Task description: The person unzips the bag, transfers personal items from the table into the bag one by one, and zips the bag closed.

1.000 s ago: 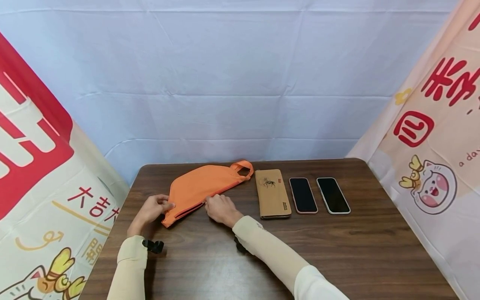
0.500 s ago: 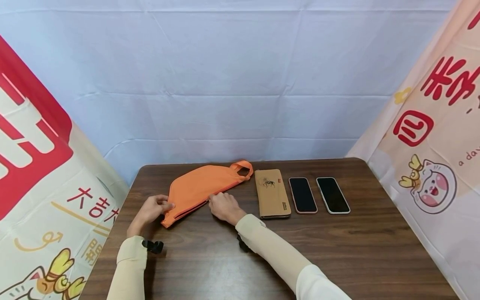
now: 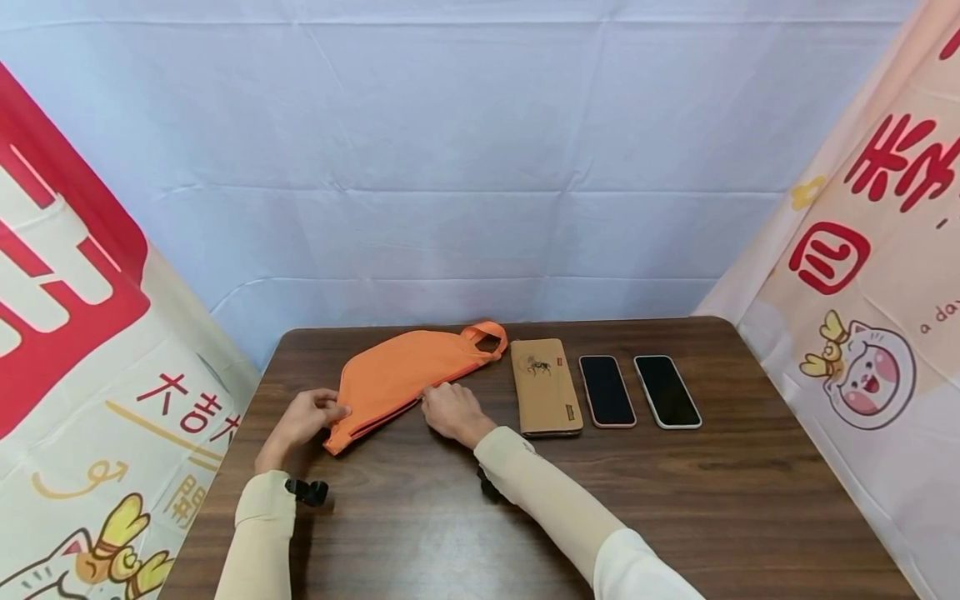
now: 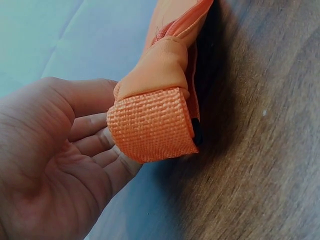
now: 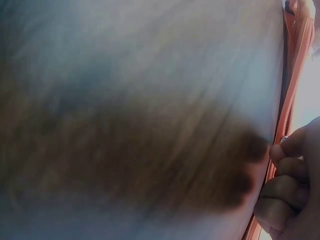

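An orange waist bag (image 3: 401,367) lies slanted on the table, its strap loop (image 3: 489,335) at the far right end. My left hand (image 3: 303,418) holds the bag's left end between thumb and fingers. In the left wrist view, woven webbing (image 4: 150,127) is folded over at that end, beside the palm. With curled fingers my right hand (image 3: 452,412) pinches the zipper at the bag's near edge; a bit of metal shows at the fingertips in the right wrist view. Left of that hand the zipper (image 3: 382,419) is parted in a dark slit. The zipper pull is mostly hidden.
To the right of the bag lie a tan wallet (image 3: 546,387) with a horse print, a phone with a pink edge (image 3: 607,392) and a phone with a white edge (image 3: 667,392). A pale cloth (image 3: 480,167) hangs behind the wooden table (image 3: 675,500).
My right hand has slid a little to the right and away along the zipper, and the dark slit has grown longer. The left hand stays at the bag's end.
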Demonstrator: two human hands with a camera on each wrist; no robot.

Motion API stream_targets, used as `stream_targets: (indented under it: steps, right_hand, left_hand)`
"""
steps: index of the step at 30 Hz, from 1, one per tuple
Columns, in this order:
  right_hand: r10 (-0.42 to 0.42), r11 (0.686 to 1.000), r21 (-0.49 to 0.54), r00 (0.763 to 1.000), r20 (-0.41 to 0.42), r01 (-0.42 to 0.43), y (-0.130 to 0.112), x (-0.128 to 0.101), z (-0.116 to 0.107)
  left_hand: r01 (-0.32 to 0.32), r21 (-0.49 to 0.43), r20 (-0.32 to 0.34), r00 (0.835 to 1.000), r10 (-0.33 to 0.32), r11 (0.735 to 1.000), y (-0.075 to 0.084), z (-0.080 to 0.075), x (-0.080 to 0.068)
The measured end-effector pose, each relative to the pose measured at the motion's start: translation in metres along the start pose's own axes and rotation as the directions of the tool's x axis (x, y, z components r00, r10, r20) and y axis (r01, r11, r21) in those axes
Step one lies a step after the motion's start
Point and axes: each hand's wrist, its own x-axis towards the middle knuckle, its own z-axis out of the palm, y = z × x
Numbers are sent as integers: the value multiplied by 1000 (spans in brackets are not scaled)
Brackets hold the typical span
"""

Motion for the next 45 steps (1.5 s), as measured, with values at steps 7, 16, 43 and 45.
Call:
stream_targets:
  steps: [7,16,43,45]
  right_hand:
    - [3,1000,-7,1000,-1,-3,1,0,-1]
    - [0,1000,-7,1000,-17,0,4,-1,-1]
    - [31,1000,3,999,-39,-31,21,0,-6]
    - [32,999,5,999,-40,-32,23,0,-6]
  left_hand:
    - [2,6,-6,1000,-2,1000,1,0,-1]
    - [-1,3,-3,1000,1,1000,0,0,0]
    - [23,11,-1,1000,-23,1000,0,-3,-5]
    - [22,11,3,1000,-22,1000,0,-3,-5]
